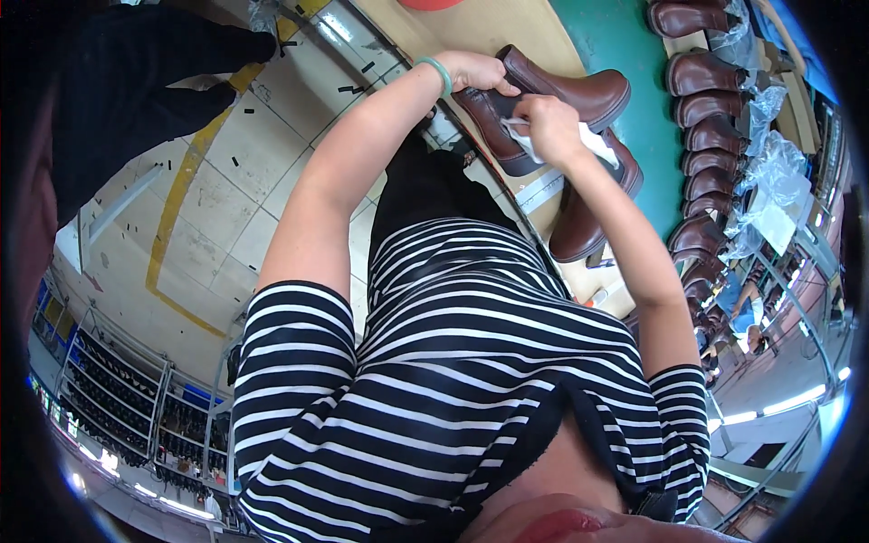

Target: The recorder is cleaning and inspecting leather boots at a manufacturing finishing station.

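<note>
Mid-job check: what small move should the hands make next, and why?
Probably a short wipe along the brown boot: the left hand appears to steady it, while the right hand holds a bunched white cloth close over it.

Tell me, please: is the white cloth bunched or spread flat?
Bunched, not flat: the right hand grips the white cloth, whose crumpled ends stick out on both sides.

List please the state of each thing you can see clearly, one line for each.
Dark brown boot: held by the left hand
White cloth: bunched, gripped in the right hand
Boot nearest the person: not held, partly hidden
Row of brown shoes: set side by side
Clear plastic: crumpled
Tube lights: lit
</note>
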Motion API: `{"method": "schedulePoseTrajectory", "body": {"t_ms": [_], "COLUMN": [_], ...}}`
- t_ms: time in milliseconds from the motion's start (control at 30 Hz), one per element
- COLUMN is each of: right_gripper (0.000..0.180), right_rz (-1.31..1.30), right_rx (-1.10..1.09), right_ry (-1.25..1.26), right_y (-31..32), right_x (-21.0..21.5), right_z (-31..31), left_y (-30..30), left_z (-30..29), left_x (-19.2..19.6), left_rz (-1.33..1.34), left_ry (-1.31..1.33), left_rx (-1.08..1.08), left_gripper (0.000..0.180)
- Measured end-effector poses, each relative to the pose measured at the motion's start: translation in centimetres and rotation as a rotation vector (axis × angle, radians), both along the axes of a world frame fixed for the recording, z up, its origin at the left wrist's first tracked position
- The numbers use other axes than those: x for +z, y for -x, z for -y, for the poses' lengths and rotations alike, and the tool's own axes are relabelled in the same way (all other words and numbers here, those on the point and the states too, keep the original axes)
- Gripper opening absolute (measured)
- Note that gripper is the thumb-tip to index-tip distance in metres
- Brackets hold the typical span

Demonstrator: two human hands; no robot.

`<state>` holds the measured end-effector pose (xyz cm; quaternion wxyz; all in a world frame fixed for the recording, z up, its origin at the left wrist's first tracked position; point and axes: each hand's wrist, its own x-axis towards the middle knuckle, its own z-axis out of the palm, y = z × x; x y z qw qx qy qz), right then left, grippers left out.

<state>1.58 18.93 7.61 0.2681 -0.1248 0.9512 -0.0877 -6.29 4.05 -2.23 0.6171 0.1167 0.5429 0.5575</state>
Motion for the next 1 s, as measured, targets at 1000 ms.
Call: {"method": "schedulePoseTrajectory", "body": {"t_ms": [1000], "right_gripper": [0.018], "right_rz": [0.25], "right_rx": [-1.176], "right_ry": [1.253], "right_y": [-2.3], "right_x": [3.0], "right_z": [-1.8], "left_y": [-14.4], "left_z": [-1.7], "left_x": [11.8], "left_rz": [-0.692], "left_ry": [-0.2], "left_rx": [0.883], "left_gripper": [0.014]}}
